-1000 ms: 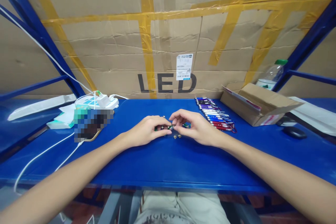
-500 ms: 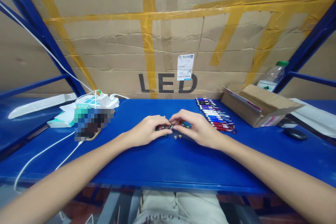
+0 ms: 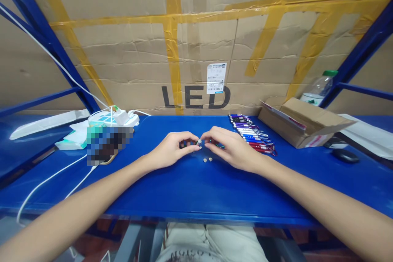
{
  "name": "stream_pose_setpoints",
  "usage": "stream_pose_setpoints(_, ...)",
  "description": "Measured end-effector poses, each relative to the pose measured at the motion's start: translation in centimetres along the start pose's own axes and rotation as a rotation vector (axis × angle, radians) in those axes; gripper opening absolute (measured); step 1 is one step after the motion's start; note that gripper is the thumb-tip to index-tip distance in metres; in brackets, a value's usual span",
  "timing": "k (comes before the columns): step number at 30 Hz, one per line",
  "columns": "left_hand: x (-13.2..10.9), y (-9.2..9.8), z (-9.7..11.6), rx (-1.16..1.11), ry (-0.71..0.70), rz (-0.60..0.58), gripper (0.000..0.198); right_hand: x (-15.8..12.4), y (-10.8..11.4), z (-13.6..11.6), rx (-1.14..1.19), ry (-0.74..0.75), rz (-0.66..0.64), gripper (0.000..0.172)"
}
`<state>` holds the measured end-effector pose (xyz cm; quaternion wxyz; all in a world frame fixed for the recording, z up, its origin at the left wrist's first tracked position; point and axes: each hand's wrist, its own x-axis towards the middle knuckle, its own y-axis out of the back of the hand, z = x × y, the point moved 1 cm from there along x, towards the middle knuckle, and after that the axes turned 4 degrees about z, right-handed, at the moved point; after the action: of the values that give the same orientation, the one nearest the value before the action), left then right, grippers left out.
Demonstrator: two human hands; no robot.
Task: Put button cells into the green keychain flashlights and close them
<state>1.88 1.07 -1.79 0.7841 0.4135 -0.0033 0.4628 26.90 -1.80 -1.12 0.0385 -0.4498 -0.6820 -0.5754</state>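
My left hand (image 3: pixel 176 148) pinches a small silver-and-green part (image 3: pixel 199 142) between thumb and fingertips, just above the blue table. Close against its right side is my right hand (image 3: pixel 229 147), with thumb and forefinger drawn together; whatever lies between those tips is too small to make out. Two small round discs (image 3: pixel 208 159), like button cells, lie on the table just below the hands. A bit of a green thing (image 3: pixel 220 145) shows behind my right fingers, mostly hidden.
Several mini flashlights (image 3: pixel 245 131) with carabiner clips lie in a row behind my right hand. Farther right are an open cardboard box (image 3: pixel 303 123), a black mouse (image 3: pixel 345 155) and a bottle (image 3: pixel 319 88). On the left are a power strip (image 3: pixel 130 120), a phone and white cables.
My left fingers have lifted slightly and straightened, bringing the small part more into view. My right fingertips have shifted up a little beside it. The two discs stay put.
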Motion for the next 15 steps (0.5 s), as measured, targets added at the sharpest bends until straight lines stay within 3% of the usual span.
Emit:
stream_pose_setpoints(8, 0.36, 0.59, -0.84, 0.018, 0.07, 0.164, 0.029, -0.13, 0.31, 0.81, -0.113, -0.057, -0.336, 0.01)
stream_pose_setpoints(15, 0.34, 0.47, -1.02, 0.014, 0.085, 0.15, 0.03, 0.08, 0.44, 0.23, -0.066, -0.065, -0.396, 0.004)
